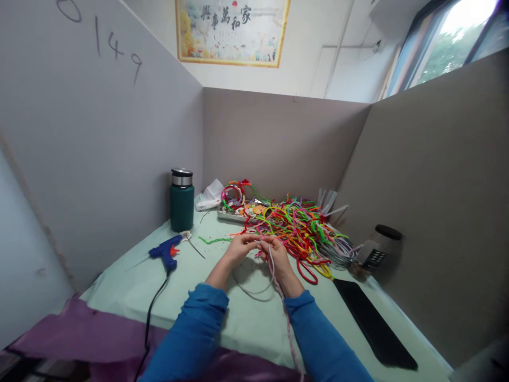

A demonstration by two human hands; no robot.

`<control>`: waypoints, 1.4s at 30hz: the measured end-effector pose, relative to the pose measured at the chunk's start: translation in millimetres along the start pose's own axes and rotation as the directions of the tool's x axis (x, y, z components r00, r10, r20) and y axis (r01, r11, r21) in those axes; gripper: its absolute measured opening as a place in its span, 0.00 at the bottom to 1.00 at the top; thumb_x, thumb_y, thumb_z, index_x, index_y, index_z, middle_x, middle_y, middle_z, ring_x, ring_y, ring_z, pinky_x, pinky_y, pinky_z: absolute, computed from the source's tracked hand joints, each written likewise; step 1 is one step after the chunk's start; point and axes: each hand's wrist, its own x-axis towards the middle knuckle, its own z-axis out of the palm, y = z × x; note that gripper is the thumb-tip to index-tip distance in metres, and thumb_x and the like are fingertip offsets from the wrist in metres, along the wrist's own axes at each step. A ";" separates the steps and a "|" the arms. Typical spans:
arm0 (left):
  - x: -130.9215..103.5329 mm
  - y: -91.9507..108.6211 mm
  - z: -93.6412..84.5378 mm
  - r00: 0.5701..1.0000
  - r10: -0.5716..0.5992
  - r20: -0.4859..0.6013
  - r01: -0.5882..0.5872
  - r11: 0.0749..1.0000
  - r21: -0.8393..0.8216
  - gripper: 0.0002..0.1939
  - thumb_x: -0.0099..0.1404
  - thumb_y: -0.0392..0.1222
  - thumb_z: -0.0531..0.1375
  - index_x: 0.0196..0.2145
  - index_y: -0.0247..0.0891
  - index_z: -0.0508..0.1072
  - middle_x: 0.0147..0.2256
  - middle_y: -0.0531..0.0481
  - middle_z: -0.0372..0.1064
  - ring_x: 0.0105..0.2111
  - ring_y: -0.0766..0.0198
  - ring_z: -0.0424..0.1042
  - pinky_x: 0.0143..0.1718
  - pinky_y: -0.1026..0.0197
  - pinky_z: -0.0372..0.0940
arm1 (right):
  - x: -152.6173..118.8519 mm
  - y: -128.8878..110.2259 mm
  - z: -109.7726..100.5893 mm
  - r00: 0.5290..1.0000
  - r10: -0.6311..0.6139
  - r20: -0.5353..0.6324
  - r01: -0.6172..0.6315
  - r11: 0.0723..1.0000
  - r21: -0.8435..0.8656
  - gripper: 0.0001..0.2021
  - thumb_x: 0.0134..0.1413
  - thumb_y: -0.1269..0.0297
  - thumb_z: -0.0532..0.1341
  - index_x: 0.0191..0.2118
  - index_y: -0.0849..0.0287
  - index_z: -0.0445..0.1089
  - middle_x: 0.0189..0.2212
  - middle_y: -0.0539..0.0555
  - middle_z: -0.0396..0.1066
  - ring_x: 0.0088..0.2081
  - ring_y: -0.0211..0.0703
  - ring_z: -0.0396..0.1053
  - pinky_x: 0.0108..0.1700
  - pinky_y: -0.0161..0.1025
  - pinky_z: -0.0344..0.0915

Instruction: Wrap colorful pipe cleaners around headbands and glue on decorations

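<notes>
My left hand (237,249) and my right hand (277,255) meet above the pale green table (191,281), fingertips pinched together. Both grip a thin grey headband hoop (254,292) that curves down toward me. A pink pipe cleaner (287,318) is held with it by my right hand and trails down past my right blue sleeve. Just beyond my hands lies a tangled pile of coloured pipe cleaners (302,225).
A blue glue gun (166,251) with a black cord lies to the left. A dark green flask (182,201) stands at the back left. A metal tray (234,212) holds bits behind the pile. A black flat strip (371,323) and a dark container (379,246) are on the right. Grey partitions enclose the desk.
</notes>
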 end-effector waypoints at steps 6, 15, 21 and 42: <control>4.2 -5.1 0.3 0.998 0.060 0.017 -0.060 0.998 0.035 0.14 0.52 0.32 0.63 0.37 0.33 0.80 0.33 0.45 0.77 0.31 0.63 0.71 0.36 0.62 0.63 | 0.5 1.9 -0.4 0.999 0.045 -0.020 -0.045 0.999 -0.012 0.17 0.38 0.57 0.71 0.32 0.60 0.68 0.18 0.46 0.68 0.14 0.28 0.57 0.16 0.27 0.52; 8.1 -13.9 1.9 0.993 0.113 -0.031 -0.104 0.972 0.211 0.12 0.53 0.31 0.60 0.35 0.35 0.81 0.32 0.46 0.76 0.32 0.63 0.71 0.36 0.63 0.64 | 0.2 1.2 -0.4 0.997 0.082 -0.011 -0.082 0.997 -0.001 0.15 0.37 0.58 0.70 0.29 0.60 0.68 0.16 0.44 0.65 0.14 0.28 0.55 0.15 0.27 0.49; 3.4 -6.9 2.7 0.996 0.093 -0.006 -0.091 0.985 0.145 0.13 0.55 0.36 0.60 0.39 0.33 0.77 0.23 0.52 0.70 0.19 0.70 0.62 0.23 0.67 0.57 | -0.2 0.4 -0.3 0.995 0.098 -0.006 -0.098 0.995 -0.029 0.14 0.37 0.59 0.69 0.30 0.59 0.68 0.17 0.45 0.66 0.14 0.29 0.55 0.15 0.28 0.49; 2.4 3.2 9.4 0.997 -0.051 0.049 0.054 0.997 -0.053 0.11 0.49 0.40 0.64 0.32 0.33 0.74 0.25 0.52 0.68 0.22 0.70 0.63 0.20 0.68 0.55 | 1.5 3.0 -5.9 0.999 0.029 -0.029 -0.030 0.999 -0.021 0.13 0.38 0.60 0.69 0.29 0.58 0.68 0.15 0.43 0.63 0.13 0.28 0.54 0.15 0.28 0.48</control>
